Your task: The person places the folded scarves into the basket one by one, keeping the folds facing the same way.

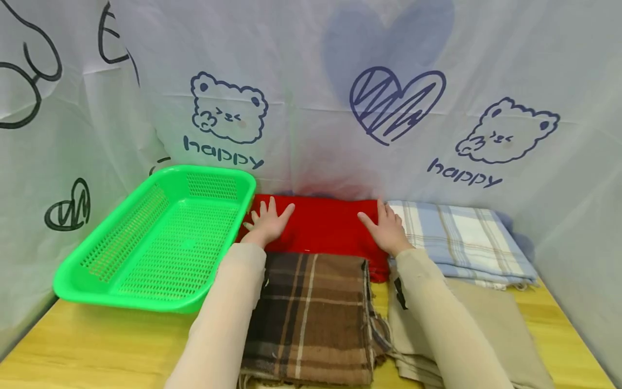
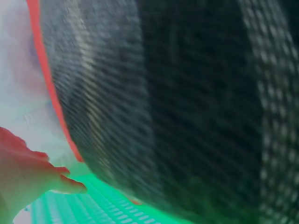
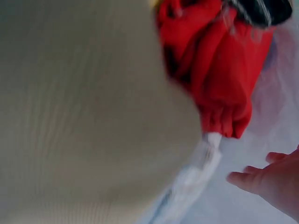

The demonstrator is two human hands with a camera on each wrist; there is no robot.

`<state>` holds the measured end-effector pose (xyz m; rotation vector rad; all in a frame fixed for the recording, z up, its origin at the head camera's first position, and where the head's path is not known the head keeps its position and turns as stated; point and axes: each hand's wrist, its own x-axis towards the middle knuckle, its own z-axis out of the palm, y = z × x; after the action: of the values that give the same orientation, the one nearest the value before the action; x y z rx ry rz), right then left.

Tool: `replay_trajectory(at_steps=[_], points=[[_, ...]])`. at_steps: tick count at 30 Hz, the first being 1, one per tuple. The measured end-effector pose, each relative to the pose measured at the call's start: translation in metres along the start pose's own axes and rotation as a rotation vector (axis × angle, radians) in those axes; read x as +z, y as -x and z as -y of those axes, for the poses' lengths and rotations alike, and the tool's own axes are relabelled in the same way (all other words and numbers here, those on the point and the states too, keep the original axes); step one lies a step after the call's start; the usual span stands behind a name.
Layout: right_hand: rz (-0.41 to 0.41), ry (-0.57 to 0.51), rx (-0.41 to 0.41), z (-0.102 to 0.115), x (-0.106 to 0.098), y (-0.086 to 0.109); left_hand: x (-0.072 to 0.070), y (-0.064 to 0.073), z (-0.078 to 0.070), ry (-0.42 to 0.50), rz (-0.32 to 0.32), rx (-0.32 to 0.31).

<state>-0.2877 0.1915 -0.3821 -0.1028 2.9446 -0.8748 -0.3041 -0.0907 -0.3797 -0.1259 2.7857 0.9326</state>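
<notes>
A folded red cloth lies at the back of the table, partly behind a folded brown plaid cloth. Over the red cloth's left end is my left hand, fingers spread, close to the green basket's rim. My right hand is at its right end with fingers extended, beside the blue-and-white plaid cloth. Neither hand grips anything. Whether the palms touch the red cloth is unclear. In the right wrist view the red cloth shows loose folds at its side.
A green plastic basket with perforated sides stands on the left. A folded beige cloth lies at front right, partly under my right forearm. White printed fabric hangs behind the wooden table.
</notes>
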Motion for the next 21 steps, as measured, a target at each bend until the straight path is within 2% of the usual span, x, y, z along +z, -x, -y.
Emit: replay_trajectory(at_steps=[6, 9, 10, 11, 14, 17, 18, 20, 21], points=[[0.076, -0.087, 0.094, -0.004, 0.014, 0.000, 0.001, 0.002, 0.013, 0.042, 0.071, -0.073], [0.112, -0.111, 0.146, -0.005, 0.017, 0.000, 0.004, -0.003, 0.017, 0.048, 0.101, -0.120], [0.123, -0.121, 0.162, -0.005, 0.018, -0.001, 0.005, -0.004, 0.018, 0.041, 0.106, -0.138], [0.128, -0.128, 0.172, -0.005, 0.017, -0.001, 0.011, -0.012, 0.024, 0.018, 0.093, -0.153], [0.138, -0.143, 0.205, -0.004, 0.016, -0.002, 0.014, -0.018, 0.027, -0.053, 0.085, -0.209], [0.137, -0.122, 0.241, -0.006, 0.015, -0.004, 0.011, -0.010, 0.024, -0.137, 0.048, -0.249], [0.142, -0.111, 0.254, -0.009, 0.017, -0.007, 0.005, 0.001, 0.017, -0.158, 0.049, -0.256], [0.146, -0.097, 0.247, -0.021, 0.025, -0.013, 0.000, 0.011, 0.013, -0.203, 0.025, -0.257], [0.130, -0.081, 0.243, -0.032, 0.032, -0.022, -0.001, 0.014, 0.013, -0.217, 0.016, -0.244]])
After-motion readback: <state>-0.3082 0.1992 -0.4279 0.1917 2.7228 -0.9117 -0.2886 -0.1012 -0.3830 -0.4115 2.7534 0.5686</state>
